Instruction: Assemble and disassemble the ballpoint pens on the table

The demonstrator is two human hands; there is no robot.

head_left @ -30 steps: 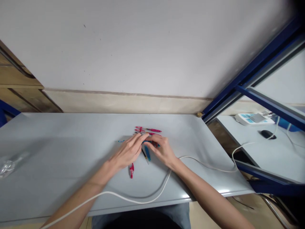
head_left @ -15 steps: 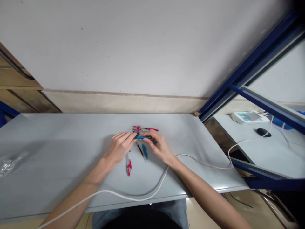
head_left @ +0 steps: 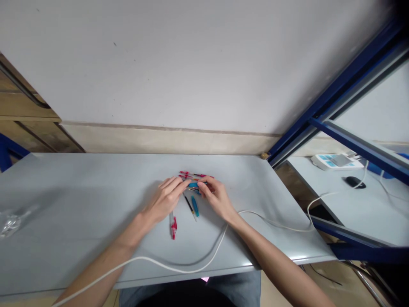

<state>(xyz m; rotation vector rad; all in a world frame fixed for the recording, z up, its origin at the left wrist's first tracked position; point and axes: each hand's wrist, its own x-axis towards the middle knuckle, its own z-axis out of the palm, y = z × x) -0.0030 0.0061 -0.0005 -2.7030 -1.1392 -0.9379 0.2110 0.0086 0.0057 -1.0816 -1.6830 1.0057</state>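
Note:
Both my hands rest on a grey table [head_left: 79, 204] over a small heap of pens. My left hand [head_left: 164, 200] and my right hand [head_left: 215, 197] meet fingertip to fingertip on a blue pen [head_left: 193, 185], pinching it between them. Just behind the fingers lie red pens [head_left: 194, 175] side by side. A red pen piece [head_left: 173, 224] lies below my left hand. A blue pen cap [head_left: 194, 206] and a thin dark refill [head_left: 189, 204] lie between my wrists.
A white cable [head_left: 191, 264] runs across the near part of the table and off to the right. Crumpled clear plastic [head_left: 11, 221] lies at the left edge. A blue metal frame [head_left: 322, 111] and a second desk with a mouse [head_left: 353, 182] stand to the right.
My hands have closed in on the blue pen and now hold it between their fingertips. The red piece below my left hand is uncovered.

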